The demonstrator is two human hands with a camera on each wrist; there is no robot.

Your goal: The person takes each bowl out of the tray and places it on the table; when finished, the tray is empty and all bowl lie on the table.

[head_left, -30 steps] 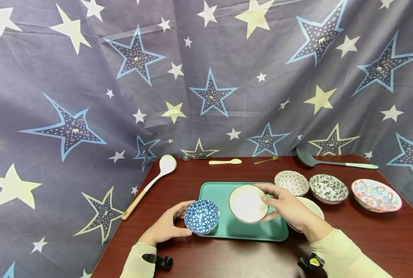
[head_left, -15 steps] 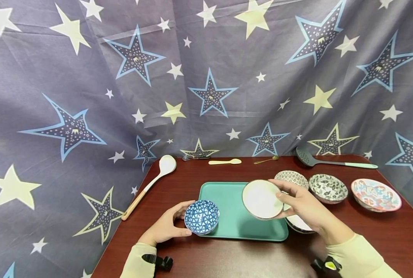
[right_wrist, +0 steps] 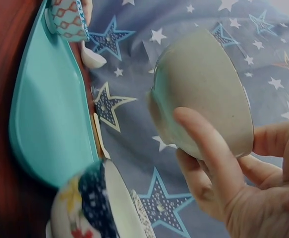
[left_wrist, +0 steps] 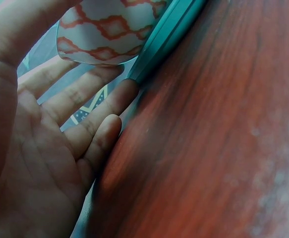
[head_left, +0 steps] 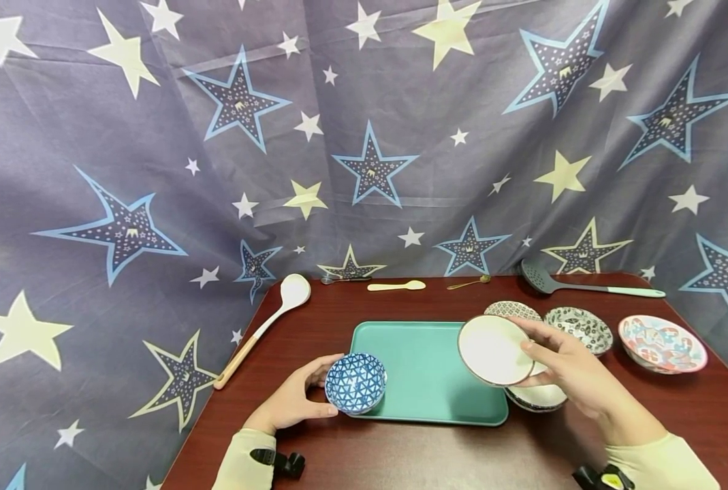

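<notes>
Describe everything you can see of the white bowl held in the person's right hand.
The white bowl is round, with a plain pale inside and a thin dark rim; its outside looks matt, speckled grey-beige, like glazed ceramic. It seems empty. The right hand grips it, thumb over the rim and fingers around the outside, tilted so its opening faces the head camera. It is held in the air over the right edge of the green tray, above another bowl on the table.
</notes>
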